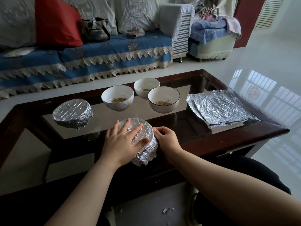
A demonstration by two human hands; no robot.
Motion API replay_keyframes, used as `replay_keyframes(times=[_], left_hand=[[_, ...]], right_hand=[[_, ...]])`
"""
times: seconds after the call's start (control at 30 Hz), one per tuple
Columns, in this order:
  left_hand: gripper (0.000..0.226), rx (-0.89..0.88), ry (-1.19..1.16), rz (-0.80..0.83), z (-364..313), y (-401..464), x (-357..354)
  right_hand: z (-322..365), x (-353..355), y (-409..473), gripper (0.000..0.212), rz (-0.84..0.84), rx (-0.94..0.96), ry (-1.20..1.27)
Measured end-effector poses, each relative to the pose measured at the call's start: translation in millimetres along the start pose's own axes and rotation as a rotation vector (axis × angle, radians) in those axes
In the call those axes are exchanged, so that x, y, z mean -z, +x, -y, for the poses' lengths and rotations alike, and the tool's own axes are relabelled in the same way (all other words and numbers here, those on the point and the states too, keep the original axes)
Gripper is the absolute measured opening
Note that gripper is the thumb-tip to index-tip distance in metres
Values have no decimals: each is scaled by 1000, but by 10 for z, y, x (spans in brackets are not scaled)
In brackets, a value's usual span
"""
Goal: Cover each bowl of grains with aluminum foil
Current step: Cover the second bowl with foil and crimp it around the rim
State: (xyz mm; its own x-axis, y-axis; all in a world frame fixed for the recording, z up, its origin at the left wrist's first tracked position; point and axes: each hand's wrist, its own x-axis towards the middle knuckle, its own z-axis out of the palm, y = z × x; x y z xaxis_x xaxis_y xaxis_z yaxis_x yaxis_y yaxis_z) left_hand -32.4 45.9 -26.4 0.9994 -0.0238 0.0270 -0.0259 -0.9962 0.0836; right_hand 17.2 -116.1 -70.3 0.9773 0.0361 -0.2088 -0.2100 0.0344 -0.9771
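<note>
A dark wood-framed glass tabletop point(203, 136) carries crinkled foil sheets point(219, 110), three open white bowls of grain point(163, 99) and one foil-wrapped bowl point(72, 115). At the near edge, the left hand point(120, 142) lies flat on another foil-covered bowl point(145, 144); the right hand point(166, 141) pinches its side.

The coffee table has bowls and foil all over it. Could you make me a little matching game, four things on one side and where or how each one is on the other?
Things:
1. foil-wrapped bowl at left
2. black-rimmed bowl
3. stack of foil sheets
4. foil-covered bowl in front

States:
A. lying flat at the table's right end
B. under the left hand, with the right hand pinching its side
C. uncovered, grains showing
D. fully wrapped, no hand on it

Pairs: 1-D, 2-C, 3-A, 4-B
</note>
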Motion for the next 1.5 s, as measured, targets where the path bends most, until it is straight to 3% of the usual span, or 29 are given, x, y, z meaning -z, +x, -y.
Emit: replay_keyframes(times=[0.17, 0.47, 0.6, 0.77, 1.1, 1.4, 1.5], left_hand=[[106, 5, -5, -8, -13, -2, 1], [105, 10, -5, -3, -13, 10, -6], [107, 14, -12, -12, -15, 8, -7], [108, 33, 3, -18, -28, 17, -19], [107, 59, -6, -70, -47, 21, -45], [111, 87, -9, -101, -51, 18, -48], [111, 100, -7, -89, -49, 26, -45]], right_hand=[[-57, -38, 16, 26, 27, -143, 137], [50, -30, 70, 9, 107, -210, 207], [36, -43, 74, 11, 41, -163, 117], [61, -39, 40, 10, -102, 51, -227], [343, 26, -213, 35, -34, 250, -665], [346, 14, -238, 39, 32, 228, -687], [265, -5, -285, 47, 48, 149, -470]])
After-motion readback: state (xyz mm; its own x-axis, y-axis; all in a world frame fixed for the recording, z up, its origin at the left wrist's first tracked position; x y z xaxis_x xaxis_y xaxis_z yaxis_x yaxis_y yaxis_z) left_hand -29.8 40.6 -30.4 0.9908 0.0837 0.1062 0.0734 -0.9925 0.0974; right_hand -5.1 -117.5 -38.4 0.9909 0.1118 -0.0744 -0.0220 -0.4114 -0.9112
